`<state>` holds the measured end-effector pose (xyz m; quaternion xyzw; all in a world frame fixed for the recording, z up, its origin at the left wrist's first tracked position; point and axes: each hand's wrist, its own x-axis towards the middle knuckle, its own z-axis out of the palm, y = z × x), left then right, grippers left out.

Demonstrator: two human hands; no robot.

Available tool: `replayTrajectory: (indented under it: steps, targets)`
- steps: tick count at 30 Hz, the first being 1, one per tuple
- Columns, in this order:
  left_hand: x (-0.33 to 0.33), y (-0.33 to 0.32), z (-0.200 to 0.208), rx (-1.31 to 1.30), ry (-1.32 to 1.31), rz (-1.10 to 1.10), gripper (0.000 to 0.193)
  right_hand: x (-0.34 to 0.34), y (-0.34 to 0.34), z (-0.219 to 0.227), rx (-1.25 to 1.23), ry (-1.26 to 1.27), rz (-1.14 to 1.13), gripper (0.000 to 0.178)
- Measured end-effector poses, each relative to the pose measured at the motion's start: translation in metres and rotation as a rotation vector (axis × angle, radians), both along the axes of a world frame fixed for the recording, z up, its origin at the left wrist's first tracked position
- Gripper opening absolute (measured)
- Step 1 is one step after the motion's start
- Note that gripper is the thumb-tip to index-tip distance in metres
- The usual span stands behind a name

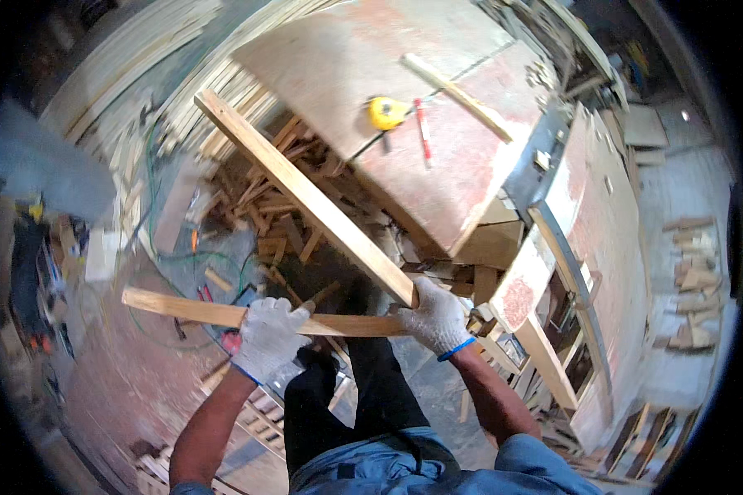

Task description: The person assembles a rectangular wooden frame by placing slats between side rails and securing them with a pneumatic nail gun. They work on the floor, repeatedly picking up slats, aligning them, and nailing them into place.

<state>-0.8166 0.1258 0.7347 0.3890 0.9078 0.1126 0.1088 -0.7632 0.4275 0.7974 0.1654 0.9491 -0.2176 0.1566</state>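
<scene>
My left hand (271, 332), in a white knit glove, is closed around the middle of a wooden strip (182, 307) lying crosswise in front of my body. Also gloved, my right hand (435, 317) grips that strip's right end, where a longer wooden beam (305, 194) meets it in a V shape. The beam slants away to the far left, its far end raised over a pile of offcuts. My right hand hides the meeting point, so I cannot tell whether the two pieces are fastened.
Ahead, a worn worktable (305, 62) bears a yellow tape measure (385, 113), a red pencil-like stick (422, 132) and a thin wood strip (462, 99). Wood offcuts (264, 202) heap beneath its edge. Long boards (124, 62) are stacked at far left; a green hose (150, 157) trails nearby.
</scene>
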Motion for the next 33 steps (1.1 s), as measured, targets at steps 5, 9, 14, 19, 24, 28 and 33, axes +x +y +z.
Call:
replayTrajectory:
  steps: [5, 9, 14, 19, 24, 28, 33]
  targets:
    - [-0.086, 0.102, 0.061, 0.138, 0.082, -0.206, 0.058, -0.025, 0.104, 0.016, 0.076, 0.141, -0.169, 0.039]
    - [-0.136, 0.205, 0.086, 0.171, 0.115, -0.316, 0.06, -0.068, 0.199, 0.033, 0.045, 0.119, -0.396, 0.037]
    - [-0.163, 0.31, 0.085, 0.082, 0.149, -0.496, 0.048, -0.087, 0.271, 0.018, 0.118, 0.026, -0.514, 0.042]
    - [-0.186, 0.361, 0.072, 0.067, 0.187, -0.621, 0.042, -0.064, 0.292, 0.025, 0.0, -0.164, -0.371, 0.045]
    - [-0.2, 0.39, 0.067, 0.029, 0.109, -0.686, 0.046, -0.069, 0.326, 0.023, 0.147, -0.029, -0.252, 0.038]
    - [-0.205, 0.391, 0.064, -0.029, 0.059, -0.683, 0.053, -0.122, 0.383, 0.014, 0.214, 0.039, -0.206, 0.035]
    - [-0.201, 0.401, 0.063, -0.012, 0.001, -0.683, 0.056, -0.168, 0.46, -0.019, 0.672, 0.583, -0.007, 0.025]
